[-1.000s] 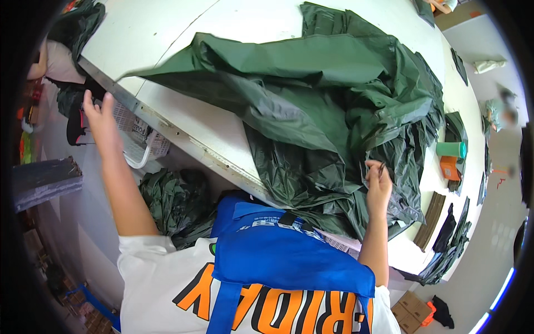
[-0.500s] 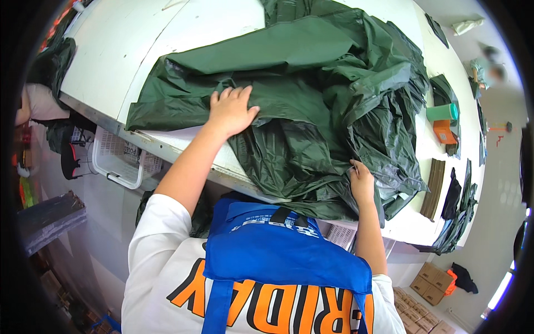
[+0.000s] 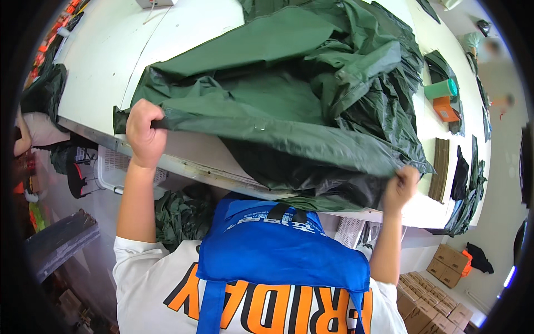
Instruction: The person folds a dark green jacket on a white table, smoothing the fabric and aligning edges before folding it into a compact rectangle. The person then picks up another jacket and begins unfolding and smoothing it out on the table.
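Note:
A large, crumpled piece of dark green waterproof fabric (image 3: pixel 267 92) spreads over the white table, bulky at its right end. My left hand (image 3: pixel 146 133) is closed in a fist around the near edge at its left end. At the right, my right hand (image 3: pixel 401 188), slightly blurred, grips the same edge. Between both hands the edge is pulled into a long, nearly straight band, raised a little off the table. Darker folds of the fabric hang below this band over the table's front edge. Whether it is a garment or a cover I cannot tell.
The white table (image 3: pixel 103 67) has a metal front edge. On its right lie a green cylinder (image 3: pixel 440 89), an orange piece (image 3: pixel 446 109) and a brown cardboard stack (image 3: pixel 439 170). Below are a white basket (image 3: pixel 114 161) and bunched green fabric (image 3: pixel 183 217). Another person's arm (image 3: pixel 23 133) shows far left.
My left hand has moved left and closed on the fabric's edge, having lain flat on it before. My right hand has moved right. The near edge is now lifted and stretched between them.

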A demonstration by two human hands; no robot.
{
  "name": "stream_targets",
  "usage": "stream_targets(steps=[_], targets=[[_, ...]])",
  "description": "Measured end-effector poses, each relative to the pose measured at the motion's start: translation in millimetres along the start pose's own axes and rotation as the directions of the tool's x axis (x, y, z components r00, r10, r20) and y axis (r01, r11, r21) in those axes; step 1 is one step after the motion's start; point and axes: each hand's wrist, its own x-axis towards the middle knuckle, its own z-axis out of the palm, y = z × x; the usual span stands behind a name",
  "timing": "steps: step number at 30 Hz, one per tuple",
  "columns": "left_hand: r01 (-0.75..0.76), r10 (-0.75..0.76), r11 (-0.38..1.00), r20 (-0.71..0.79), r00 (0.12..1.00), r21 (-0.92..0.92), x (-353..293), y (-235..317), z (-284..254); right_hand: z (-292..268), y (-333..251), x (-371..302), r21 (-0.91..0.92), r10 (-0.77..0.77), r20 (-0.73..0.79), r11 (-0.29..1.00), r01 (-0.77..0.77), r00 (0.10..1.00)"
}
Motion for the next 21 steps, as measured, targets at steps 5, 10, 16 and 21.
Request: stream_targets(steps=[5,10,16,21], targets=[[-0.017,-0.153,0.902,0.356,0.922,0.431,-79,-25,20,-60,-44,-39,-0.118,0.176,0.859,0.982,-0.150,0.481],[0.331,-0.518,0.842,0.466,0.717,0.427,-137,-1,39,-18,-33,-28,-0.121,0.427,0.586,0.887,-0.446,0.689],[0.632,-0.601,0.775,0.298,0.741,-0.009,-76,63,60,131,-46,58,0.625,0.626,0.256,0.474,-0.620,0.736],[0.541,-0.304,0.693,0.487,0.819,-0.477,-8,117,97,144,-50,100,0.608,0.535,0.477,0.373,-0.701,0.698]])
